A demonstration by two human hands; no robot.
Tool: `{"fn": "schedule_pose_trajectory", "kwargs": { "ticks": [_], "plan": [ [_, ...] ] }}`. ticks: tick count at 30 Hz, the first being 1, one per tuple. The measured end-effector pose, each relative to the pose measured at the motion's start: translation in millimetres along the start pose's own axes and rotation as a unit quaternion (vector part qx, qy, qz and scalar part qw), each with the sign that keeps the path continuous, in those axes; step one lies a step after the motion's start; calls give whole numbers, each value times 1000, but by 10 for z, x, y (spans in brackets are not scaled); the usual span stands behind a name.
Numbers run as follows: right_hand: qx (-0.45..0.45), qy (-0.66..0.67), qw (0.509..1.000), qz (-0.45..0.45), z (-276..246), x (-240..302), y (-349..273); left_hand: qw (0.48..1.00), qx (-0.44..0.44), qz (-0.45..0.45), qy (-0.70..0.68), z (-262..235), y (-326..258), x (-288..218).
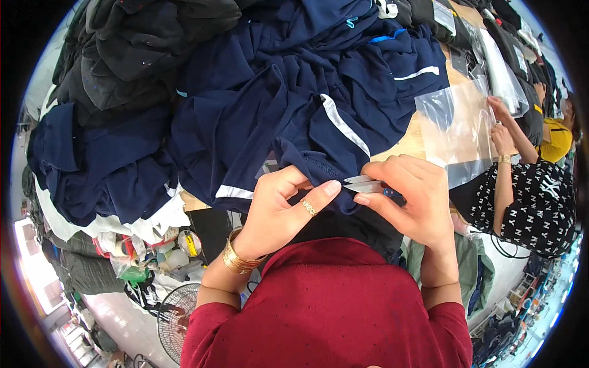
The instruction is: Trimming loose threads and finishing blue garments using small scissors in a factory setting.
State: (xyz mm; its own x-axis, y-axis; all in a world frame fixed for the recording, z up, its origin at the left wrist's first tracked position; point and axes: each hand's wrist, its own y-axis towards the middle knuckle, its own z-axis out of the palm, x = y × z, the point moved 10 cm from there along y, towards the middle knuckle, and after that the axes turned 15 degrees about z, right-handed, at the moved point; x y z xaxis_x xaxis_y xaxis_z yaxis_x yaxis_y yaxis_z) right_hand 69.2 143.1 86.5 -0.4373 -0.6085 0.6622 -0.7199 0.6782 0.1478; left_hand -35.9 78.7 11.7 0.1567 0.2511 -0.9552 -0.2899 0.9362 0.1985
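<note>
My left hand [283, 199], fingers [330, 187] closed, is pinching the navy garment [307, 152]; my right hand [414, 196] is gripping snips [364, 184]; I am risking nicked fabric should blades slip.

I am in what looks like a garment workshop: navy garments [239, 110] and a heap of black clothing [129, 55] spread over the wooden worktop [408, 145], my right hand [414, 199] holds small snips [364, 184], and a co-worker [531, 208] to my right handles a clear plastic bag [454, 126] near folded black garments [424, 17].
</note>
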Motion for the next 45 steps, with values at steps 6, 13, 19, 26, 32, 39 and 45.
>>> {"fn": "schedule_pose_trajectory", "kwargs": {
  "ticks": [6,13,19,26,32,39,45],
  "plan": [
    [-7,-23,1000,-8,0,24,-8,1000,1,0,13,-12,-3,1],
    [20,123,985,118,-9,-241,5,1000,3,7,8,-20,-12,-17],
    [-1,215,964,154,22,-308,-10,1000,-2,-10,-5,-10,-17,-15],
    [-104,212,966,110,-33,-241,-26,996,41,12,73,2,-30,34],
    [-180,266,923,214,-206,-534,-65,997,24,-10,76,-48,-53,49],
    [-45,245,953,172,95,-306,-41,997,19,-22,67,-41,-55,78],
    [-52,179,976,111,95,-134,-61,998,18,-1,56,-6,-38,46]
  ]
}}
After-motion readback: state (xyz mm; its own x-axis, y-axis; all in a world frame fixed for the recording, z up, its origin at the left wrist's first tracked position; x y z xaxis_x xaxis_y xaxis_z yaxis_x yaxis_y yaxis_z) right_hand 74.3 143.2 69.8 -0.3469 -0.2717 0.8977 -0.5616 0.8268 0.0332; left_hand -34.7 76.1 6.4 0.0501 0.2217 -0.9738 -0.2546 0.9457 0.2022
